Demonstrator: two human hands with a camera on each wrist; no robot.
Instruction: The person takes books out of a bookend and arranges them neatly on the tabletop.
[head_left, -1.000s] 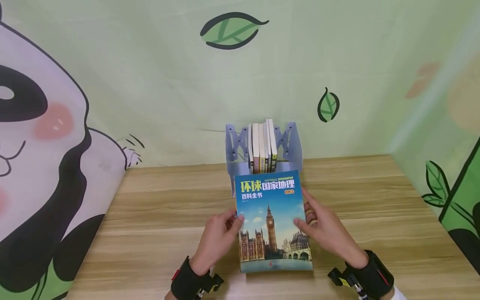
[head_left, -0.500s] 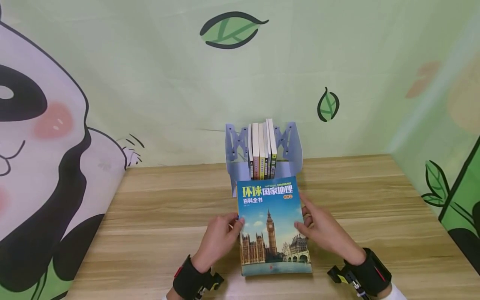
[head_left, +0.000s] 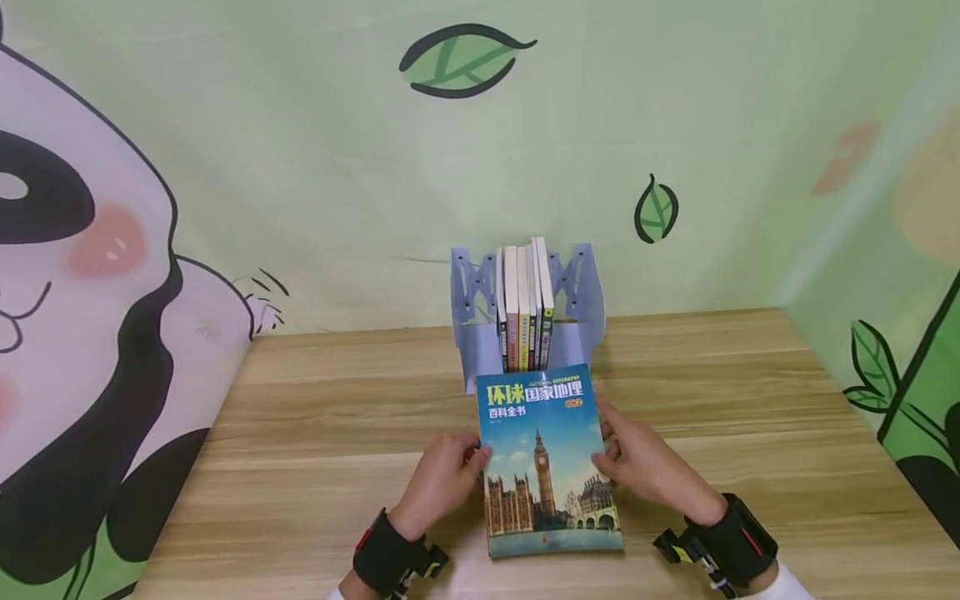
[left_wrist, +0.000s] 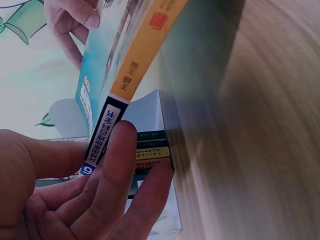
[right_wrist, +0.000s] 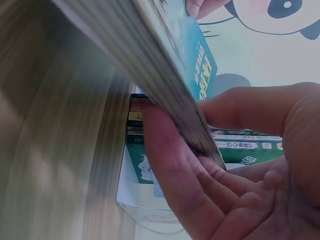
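In the head view, a person's left hand (head_left: 441, 477) and right hand (head_left: 651, 462) each pinch a side edge of a blue book (head_left: 551, 471), thumbs on its cover and fingers mostly hidden behind, in front of a lilac rack (head_left: 591, 292) whose standing books (head_left: 522, 308) are partly covered; the cover reads 环球国家地理百科全书 and "NATIONAL GEOGRAPHY", its orange badge too small to read surely. The left wrist view shows the spine between thumb and curled fingers, its title partly blocked and its orange end cut off. In the right wrist view, page edges sit between thumb and fingers, the near end cropped.
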